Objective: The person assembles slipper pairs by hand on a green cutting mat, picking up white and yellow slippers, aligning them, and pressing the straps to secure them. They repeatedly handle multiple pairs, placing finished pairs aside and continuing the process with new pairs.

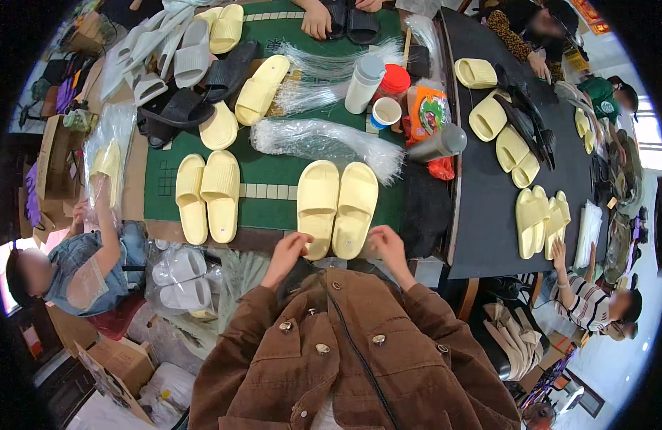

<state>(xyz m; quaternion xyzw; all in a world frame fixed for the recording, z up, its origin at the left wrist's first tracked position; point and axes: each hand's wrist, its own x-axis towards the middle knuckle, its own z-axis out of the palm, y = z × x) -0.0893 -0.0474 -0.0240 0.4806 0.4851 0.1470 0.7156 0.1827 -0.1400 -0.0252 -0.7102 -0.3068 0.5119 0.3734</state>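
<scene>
A pair of pale yellow slide slippers stands side by side at the table's near edge: the left slipper [319, 197] and the right slipper [355, 208]. My left hand [291, 249] is at the heel of the left one, fingers loosely bent and apart; whether they touch it I cannot tell. Beside the right slipper's heel, my right hand [389, 245] hovers with bent, spread fingers and nothing in them. Another yellow pair [208, 197] lies to the left. Clear plastic bags [324, 143] are bundled just beyond the slippers.
Farther back stand a pale bottle [364, 84], a paper cup [385, 113], a red-lidded jar [395, 80] and a grey tumbler [438, 144]. Black slippers [177, 107] and grey ones [192, 54] are heaped far left. People work around; one at left handles a bagged slipper [109, 168].
</scene>
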